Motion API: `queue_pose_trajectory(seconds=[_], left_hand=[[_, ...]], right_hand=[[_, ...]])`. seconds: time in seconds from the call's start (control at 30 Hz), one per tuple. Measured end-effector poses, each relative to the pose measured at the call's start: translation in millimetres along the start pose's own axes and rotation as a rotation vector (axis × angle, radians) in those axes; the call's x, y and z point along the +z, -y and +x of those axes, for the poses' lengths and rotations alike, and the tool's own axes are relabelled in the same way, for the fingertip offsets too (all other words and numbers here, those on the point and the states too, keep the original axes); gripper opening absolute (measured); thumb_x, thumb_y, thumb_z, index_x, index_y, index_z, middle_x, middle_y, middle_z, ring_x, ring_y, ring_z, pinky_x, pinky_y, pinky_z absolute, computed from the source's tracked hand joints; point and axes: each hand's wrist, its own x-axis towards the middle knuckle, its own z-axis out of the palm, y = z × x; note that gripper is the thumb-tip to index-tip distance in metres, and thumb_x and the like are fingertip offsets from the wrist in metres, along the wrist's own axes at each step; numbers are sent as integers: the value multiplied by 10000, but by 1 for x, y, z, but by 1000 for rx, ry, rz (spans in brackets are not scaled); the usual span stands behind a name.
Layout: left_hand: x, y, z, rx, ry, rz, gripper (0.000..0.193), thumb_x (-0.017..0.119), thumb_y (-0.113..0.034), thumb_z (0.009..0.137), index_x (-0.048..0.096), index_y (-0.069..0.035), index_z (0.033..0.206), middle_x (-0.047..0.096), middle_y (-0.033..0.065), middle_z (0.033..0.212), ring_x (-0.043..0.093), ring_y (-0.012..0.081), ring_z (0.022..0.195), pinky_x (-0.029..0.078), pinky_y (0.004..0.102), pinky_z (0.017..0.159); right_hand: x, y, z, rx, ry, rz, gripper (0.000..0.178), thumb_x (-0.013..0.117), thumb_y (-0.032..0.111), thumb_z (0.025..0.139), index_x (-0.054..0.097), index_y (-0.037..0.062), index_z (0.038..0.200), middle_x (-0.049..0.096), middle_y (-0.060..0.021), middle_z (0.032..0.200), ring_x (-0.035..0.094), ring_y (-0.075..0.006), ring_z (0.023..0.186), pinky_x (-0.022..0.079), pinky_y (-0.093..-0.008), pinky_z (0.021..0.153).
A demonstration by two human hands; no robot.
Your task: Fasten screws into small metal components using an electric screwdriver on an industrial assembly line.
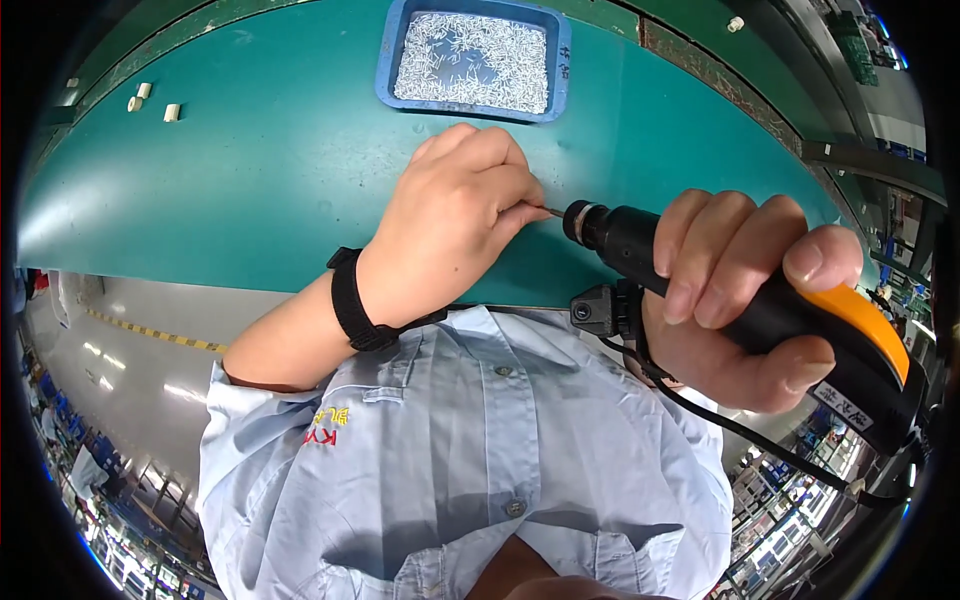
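Observation:
My right hand [745, 290] is wrapped round a black and orange electric screwdriver [630, 240], held level with its tip pointing left. The thin bit [553, 211] reaches to the fingertips of my left hand [465, 190]. Those fingers are pinched together at the bit's end; whatever sits between them is too small and too hidden to make out. Beyond my left hand stands a blue plastic tray [382, 75] holding a spread of many small, thin, silvery-white pieces [480, 90].
The green tabletop [250, 150] spans the view under my hands. At its far left lie several small cream-coloured cylinders [172, 113]. A black cable [740, 430] runs from near my right wrist to the screwdriver's rear end. A raised metal edge [700, 70] borders the table's far right.

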Motion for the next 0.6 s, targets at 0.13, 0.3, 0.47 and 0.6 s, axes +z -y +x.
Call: queue_pose_trajectory(seconds=[0.13, 0.3, 0.47, 0.6], left_hand=[[0, 4, 4, -41, 6, -64, 169, 770, -75, 645, 632, -54, 741, 555, 42, 777, 537, 257, 794, 443, 353, 703], [10, 6, 7, -307, -55, -77, 180, 758, -73, 685, 625, -21, 792, 574, 78, 796, 577, 265, 763, 471, 354, 663], [12, 28, 7, -408, 261, -327, 184, 727, -51, 738, 640, 4, 890, 617, 109, 817, 614, 232, 703, 490, 327, 634], [15, 45, -1, -350, 223, -483, 208, 682, -19, 786, 646, 9, 989, 653, 132, 835, 638, 190, 687, 497, 291, 639]], right_hand=[[2, 0, 1, -12, -56, -10, 437, 509, 452, 931, 452, 77, 1146, 478, -10, 671, 454, -113, 511, 374, -269, 506], [-4, -9, 2, -23, -74, -79, 436, 489, 452, 931, 464, 64, 1129, 455, -15, 632, 422, -113, 473, 363, -276, 480], [-2, -7, 3, 35, -171, -99, 444, 479, 456, 927, 463, 56, 1118, 450, -23, 629, 416, -124, 468, 362, -285, 478], [11, -18, 4, 141, -247, -159, 425, 480, 442, 926, 450, 56, 1100, 453, -31, 626, 420, -136, 473, 376, -298, 487]])
